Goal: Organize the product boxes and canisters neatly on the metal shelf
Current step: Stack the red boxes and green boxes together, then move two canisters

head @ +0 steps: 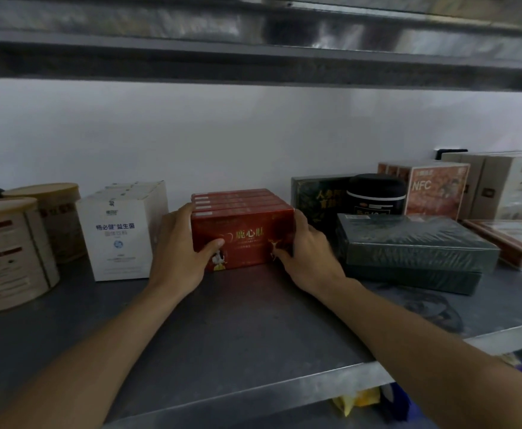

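We seem to be in a stockroom or the back of a shop: a grey metal shelf (253,320) stands against a plain white wall (222,134), with a second shelf (253,57) close above. On it we see packaged retail goods kept in multiples, all with printed labels: tan canisters (9,252), white boxes (120,233), red boxes (241,230), shrink-wrapped green boxes (414,243) and a black jar (375,195).

1 head camera faces forward and down, close to metal shelf (247,323).

Tan canisters (9,252): two. Red boxes (243,235): five. Black jar (375,196): one. Flat green boxes (414,243): two.
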Demonstrator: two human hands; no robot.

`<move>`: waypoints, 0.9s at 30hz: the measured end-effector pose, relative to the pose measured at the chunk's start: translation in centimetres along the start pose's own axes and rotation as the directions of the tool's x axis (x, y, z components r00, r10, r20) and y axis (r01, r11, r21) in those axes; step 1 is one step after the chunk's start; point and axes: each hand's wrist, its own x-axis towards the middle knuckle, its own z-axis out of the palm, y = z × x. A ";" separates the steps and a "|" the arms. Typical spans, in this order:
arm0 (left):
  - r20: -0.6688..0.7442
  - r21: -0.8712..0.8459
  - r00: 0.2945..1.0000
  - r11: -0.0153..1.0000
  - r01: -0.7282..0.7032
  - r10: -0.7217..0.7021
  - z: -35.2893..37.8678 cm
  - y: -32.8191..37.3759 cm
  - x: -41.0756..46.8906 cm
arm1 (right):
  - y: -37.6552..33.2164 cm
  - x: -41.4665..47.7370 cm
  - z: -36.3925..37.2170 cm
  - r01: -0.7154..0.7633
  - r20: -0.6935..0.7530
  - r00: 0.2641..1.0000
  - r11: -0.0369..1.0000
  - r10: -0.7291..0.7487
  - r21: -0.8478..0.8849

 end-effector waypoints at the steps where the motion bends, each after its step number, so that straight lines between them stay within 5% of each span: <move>1: -0.040 0.018 0.999 1.000 -0.008 0.009 -0.3 0.3 0.0 | -0.1 -0.2 -0.1 0.009 -0.022 1.000 1.000 -0.009 -0.002; 4: -0.119 0.060 0.992 0.998 -0.031 0.038 -1.3 1.7 -0.3 | -1.0 -1.2 -0.7 0.061 -0.086 0.994 0.998 -0.063 -0.030; 11: -0.062 -0.014 0.994 0.996 -0.090 0.089 -2.2 4.7 -1.0 | -3.4 -3.8 -2.9 0.202 -0.216 0.955 0.979 -0.205 -0.039; 15: -0.023 -0.139 0.995 0.985 -0.101 0.098 -2.5 7.5 -0.7 | -4.2 -5.1 -5.8 0.132 -0.249 0.961 0.991 -0.120 0.033; 21: 0.172 -0.418 0.985 0.903 0.096 -0.025 0.2 12.2 -0.1 | -2.9 -6.5 -11.1 -0.002 -0.361 0.929 0.978 0.080 0.211; 27: 0.340 -0.518 0.940 0.833 0.195 -0.008 4.2 16.8 1.1 | 0.6 -8.0 -15.4 -0.111 -0.379 0.907 0.973 0.182 0.200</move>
